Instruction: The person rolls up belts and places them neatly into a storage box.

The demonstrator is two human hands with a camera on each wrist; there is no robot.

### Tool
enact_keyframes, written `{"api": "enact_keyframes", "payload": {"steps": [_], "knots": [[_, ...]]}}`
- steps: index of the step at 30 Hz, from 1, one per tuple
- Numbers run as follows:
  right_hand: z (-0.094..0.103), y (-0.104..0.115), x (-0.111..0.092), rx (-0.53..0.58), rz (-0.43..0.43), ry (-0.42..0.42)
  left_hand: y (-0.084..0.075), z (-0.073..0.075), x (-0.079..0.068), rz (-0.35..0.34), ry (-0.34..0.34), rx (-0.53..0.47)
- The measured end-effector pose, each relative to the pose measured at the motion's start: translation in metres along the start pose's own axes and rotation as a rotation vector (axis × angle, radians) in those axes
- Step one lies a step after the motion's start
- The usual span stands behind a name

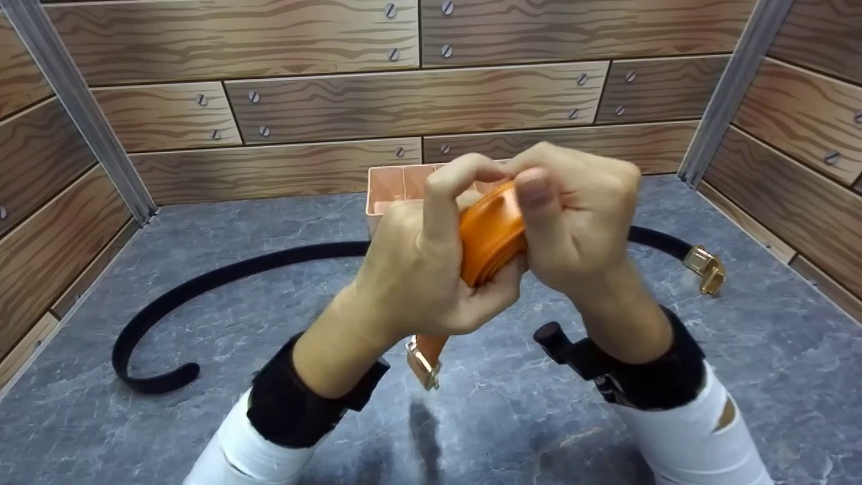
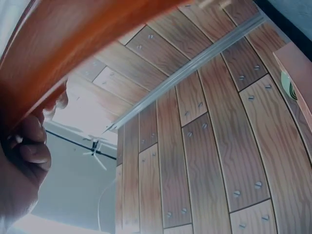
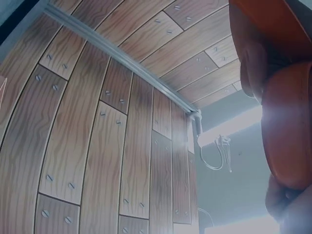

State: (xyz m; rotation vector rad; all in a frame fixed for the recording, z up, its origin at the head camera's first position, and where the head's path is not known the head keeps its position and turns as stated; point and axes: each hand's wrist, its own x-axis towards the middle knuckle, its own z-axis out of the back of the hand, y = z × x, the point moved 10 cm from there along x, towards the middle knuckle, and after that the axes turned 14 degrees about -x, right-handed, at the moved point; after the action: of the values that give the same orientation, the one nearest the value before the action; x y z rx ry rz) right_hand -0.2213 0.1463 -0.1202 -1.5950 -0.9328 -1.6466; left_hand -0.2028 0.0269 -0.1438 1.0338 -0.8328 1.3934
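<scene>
Both hands hold an orange belt point(image 1: 486, 236) above the middle of the table in the head view. It is wound in several layers. My left hand point(image 1: 411, 266) curls round the roll from the left, while my right hand point(image 1: 582, 215) pinches it from the right with the thumb on top. Below the left hand hangs the belt's end with a gold buckle point(image 1: 423, 364). Up close, the left wrist view shows a broad orange strap point(image 2: 73, 44); a rounded orange loop point(image 3: 287, 126) fills the right edge of the right wrist view. Fingers hide part of the roll.
On the grey marbled table point(image 1: 229, 323) a black belt point(image 1: 249, 265) lies in a wide curve, its gold buckle point(image 1: 704, 269) at the right. Behind the hands stands a pink divided box point(image 1: 387, 185), partly hidden. Wood-patterned walls point(image 1: 323, 101) enclose the back and sides.
</scene>
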Motion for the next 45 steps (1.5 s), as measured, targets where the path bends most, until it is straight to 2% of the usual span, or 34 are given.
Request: {"api": "enact_keyframes", "payload": {"steps": [7, 9, 11, 13, 16, 19, 21, 23, 25, 30, 35, 37, 39, 42, 45], "knots": [[0.004, -0.032, -0.007, 0.306, -0.262, -0.124, -0.003, -0.002, -0.007, -0.063, -0.11, 0.046], [0.001, -0.037, -0.009, 0.366, -0.316, -0.126, -0.003, -0.002, -0.01, -0.084, -0.14, 0.051], [-0.003, -0.036, -0.008, 0.406, -0.326, -0.093, -0.002, -0.001, -0.011, -0.093, -0.147, 0.045], [-0.006, -0.028, -0.004, 0.354, -0.267, -0.029, -0.001, 0.001, -0.011, -0.088, -0.119, 0.049], [-0.007, -0.008, 0.001, 0.195, -0.084, 0.057, 0.002, 0.002, -0.008, -0.055, -0.028, 0.035], [-0.006, 0.006, 0.002, 0.034, 0.058, 0.063, 0.002, 0.0, -0.006, -0.027, 0.033, 0.022], [-0.006, 0.007, 0.002, 0.006, 0.071, 0.047, 0.001, 0.001, -0.004, -0.017, 0.023, 0.013], [-0.003, 0.002, 0.002, 0.014, 0.026, 0.012, -0.001, 0.003, -0.003, -0.015, -0.009, 0.016], [0.0, -0.006, 0.001, 0.077, -0.044, -0.027, -0.003, 0.003, -0.004, -0.03, -0.04, 0.029], [-0.001, -0.025, -0.004, 0.366, -0.223, -0.091, -0.008, 0.0, -0.006, -0.088, -0.093, 0.056], [-0.014, -0.039, -0.012, 0.473, -0.408, -0.065, -0.012, 0.003, -0.01, -0.115, -0.188, 0.102], [-0.017, -0.039, -0.013, 0.468, -0.43, -0.038, -0.013, 0.005, -0.011, -0.124, -0.207, 0.112], [-0.017, -0.033, -0.01, 0.423, -0.387, -0.003, -0.013, 0.006, -0.01, -0.123, -0.194, 0.107], [-0.015, -0.011, -0.003, 0.24, -0.168, 0.049, -0.008, 0.004, -0.007, -0.084, -0.108, 0.067], [-0.011, 0.006, 0.0, 0.082, 0.016, 0.048, -0.004, 0.001, -0.004, -0.033, -0.031, 0.016]]}}
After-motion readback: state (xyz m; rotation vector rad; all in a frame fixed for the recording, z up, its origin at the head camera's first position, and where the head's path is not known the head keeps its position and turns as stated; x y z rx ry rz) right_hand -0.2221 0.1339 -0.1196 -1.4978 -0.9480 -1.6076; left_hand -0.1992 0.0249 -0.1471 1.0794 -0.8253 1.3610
